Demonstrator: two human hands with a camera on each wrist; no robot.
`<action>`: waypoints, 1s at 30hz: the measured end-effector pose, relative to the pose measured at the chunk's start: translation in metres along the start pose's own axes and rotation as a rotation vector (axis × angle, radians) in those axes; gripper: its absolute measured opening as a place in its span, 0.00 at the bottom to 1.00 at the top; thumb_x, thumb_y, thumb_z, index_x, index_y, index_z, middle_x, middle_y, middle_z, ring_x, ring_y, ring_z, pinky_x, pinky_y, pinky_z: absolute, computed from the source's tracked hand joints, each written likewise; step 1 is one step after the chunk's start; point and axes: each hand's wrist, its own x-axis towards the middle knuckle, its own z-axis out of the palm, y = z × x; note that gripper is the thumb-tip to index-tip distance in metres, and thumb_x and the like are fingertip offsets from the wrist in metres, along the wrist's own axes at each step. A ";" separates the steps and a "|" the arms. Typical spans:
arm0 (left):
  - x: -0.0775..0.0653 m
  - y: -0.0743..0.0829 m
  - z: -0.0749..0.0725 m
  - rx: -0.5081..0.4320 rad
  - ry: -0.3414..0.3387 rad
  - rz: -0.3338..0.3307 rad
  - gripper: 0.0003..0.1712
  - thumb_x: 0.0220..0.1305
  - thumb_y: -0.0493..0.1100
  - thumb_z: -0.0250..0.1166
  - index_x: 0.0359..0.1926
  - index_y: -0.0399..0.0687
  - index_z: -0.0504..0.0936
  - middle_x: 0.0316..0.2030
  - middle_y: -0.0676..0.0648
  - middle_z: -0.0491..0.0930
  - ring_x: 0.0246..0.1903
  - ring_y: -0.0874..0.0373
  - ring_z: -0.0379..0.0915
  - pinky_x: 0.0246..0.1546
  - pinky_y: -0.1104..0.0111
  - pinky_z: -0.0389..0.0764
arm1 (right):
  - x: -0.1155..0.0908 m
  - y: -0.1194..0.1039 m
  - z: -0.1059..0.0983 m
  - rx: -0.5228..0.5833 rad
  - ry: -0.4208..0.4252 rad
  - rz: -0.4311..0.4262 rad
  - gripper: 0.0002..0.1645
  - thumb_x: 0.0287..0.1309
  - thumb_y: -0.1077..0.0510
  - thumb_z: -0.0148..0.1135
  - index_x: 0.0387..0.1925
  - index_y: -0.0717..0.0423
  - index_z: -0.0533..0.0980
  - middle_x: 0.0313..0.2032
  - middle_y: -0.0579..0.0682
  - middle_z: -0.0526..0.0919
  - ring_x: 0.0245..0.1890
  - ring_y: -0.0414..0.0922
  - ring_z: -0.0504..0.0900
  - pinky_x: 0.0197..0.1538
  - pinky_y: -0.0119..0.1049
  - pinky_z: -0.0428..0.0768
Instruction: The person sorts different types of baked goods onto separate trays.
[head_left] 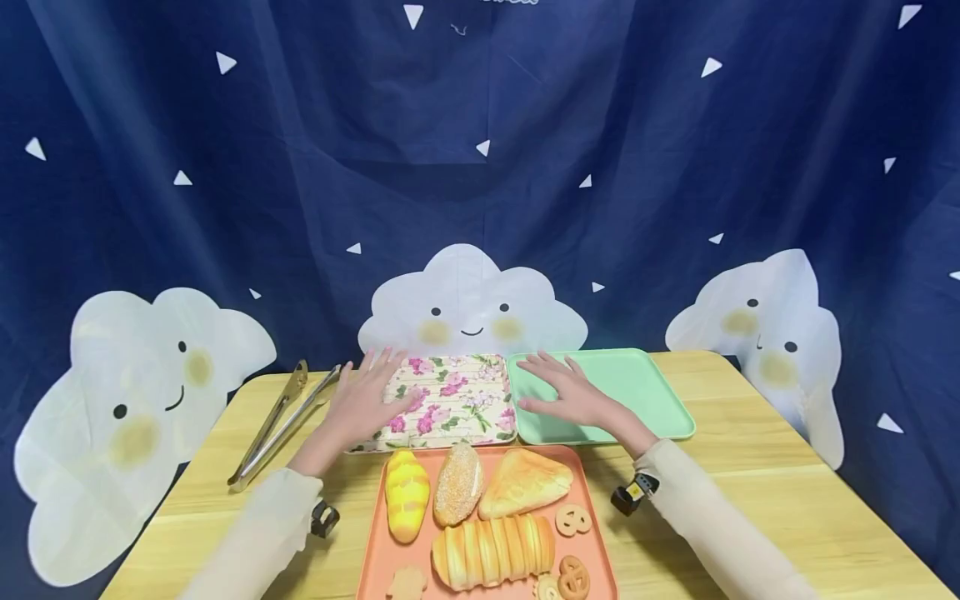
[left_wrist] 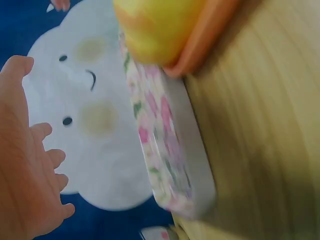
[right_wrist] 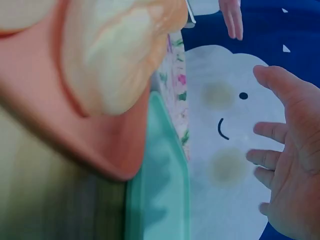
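Note:
My left hand [head_left: 365, 402] hovers with spread fingers over the left part of a floral tray [head_left: 457, 392]; it holds nothing. Over the left side of a mint green tray [head_left: 630, 392] is my right hand [head_left: 573, 396], its fingers also spread and nothing in them. Nearer to me lies an orange tray [head_left: 375, 533] of breads and cookies. On it are a yellow bread [head_left: 407, 496], a sesame-topped oval bun [head_left: 459, 485], a triangular pastry [head_left: 525, 482] and a ridged loaf [head_left: 495, 552]. A pretzel-shaped cookie [head_left: 573, 577] sits at its right edge.
Metal tongs [head_left: 273, 433] lie on the wooden table [head_left: 750, 467], left of the floral tray. Small cookies [head_left: 573, 520] share the orange tray. Behind the table hangs a dark blue curtain [head_left: 420, 192] with smiling clouds.

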 end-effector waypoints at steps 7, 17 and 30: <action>-0.021 -0.038 -0.010 0.041 -0.001 -0.075 0.52 0.68 0.74 0.53 0.81 0.53 0.51 0.80 0.36 0.48 0.79 0.32 0.36 0.73 0.32 0.35 | -0.023 0.012 -0.008 0.139 -0.036 -0.062 0.31 0.65 0.48 0.68 0.63 0.59 0.77 0.61 0.57 0.81 0.64 0.57 0.77 0.65 0.59 0.73; -0.058 -0.090 -0.023 0.052 -0.008 -0.147 0.56 0.67 0.72 0.57 0.82 0.48 0.47 0.78 0.28 0.46 0.77 0.25 0.37 0.67 0.26 0.37 | -0.043 0.023 -0.022 0.187 -0.234 -0.046 0.04 0.58 0.63 0.72 0.32 0.57 0.82 0.24 0.51 0.86 0.25 0.41 0.82 0.32 0.31 0.79; -0.085 -0.127 -0.020 -0.069 -0.119 -0.276 0.68 0.63 0.68 0.65 0.79 0.32 0.35 0.73 0.16 0.40 0.72 0.16 0.34 0.61 0.22 0.42 | -0.046 0.031 -0.009 0.307 -0.343 0.052 0.04 0.56 0.70 0.70 0.35 0.64 0.85 0.24 0.58 0.88 0.22 0.52 0.87 0.27 0.38 0.83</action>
